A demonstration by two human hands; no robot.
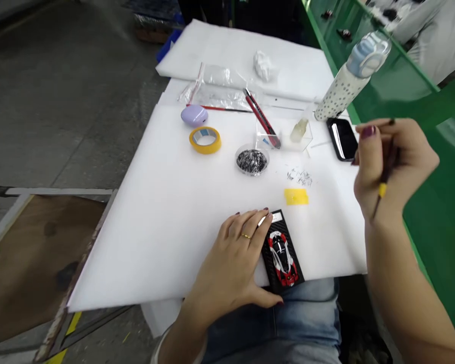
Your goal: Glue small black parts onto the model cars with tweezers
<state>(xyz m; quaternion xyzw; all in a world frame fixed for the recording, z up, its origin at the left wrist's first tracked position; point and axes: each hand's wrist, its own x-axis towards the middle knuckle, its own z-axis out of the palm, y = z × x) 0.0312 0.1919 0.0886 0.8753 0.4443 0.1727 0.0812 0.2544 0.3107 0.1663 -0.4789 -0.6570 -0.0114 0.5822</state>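
Observation:
A red, white and black model car (282, 258) sits on a dark textured base (269, 258) near the front edge of the white-covered table. My left hand (237, 258) grips this base, fingers at its far end and thumb by its near end. Raised on the right, my right hand (394, 167) is closed around a slim dark tool with a yellow band (381, 190) and a thin pointed end; its exact kind is unclear. Beyond the car lie a strip of yellow tape (296, 196), a scatter of tiny black pieces (300, 177) and a round clear dish (252, 172) filled with similar black bits.
Farther back are a yellow tape roll (206, 147), a lilac egg-shaped object (194, 116), a red utility knife (263, 121) on a clear box (301, 144), and plastic bags (220, 88). A phone (343, 139) and a dotted bottle (341, 93) stand by the green ledge (398, 96).

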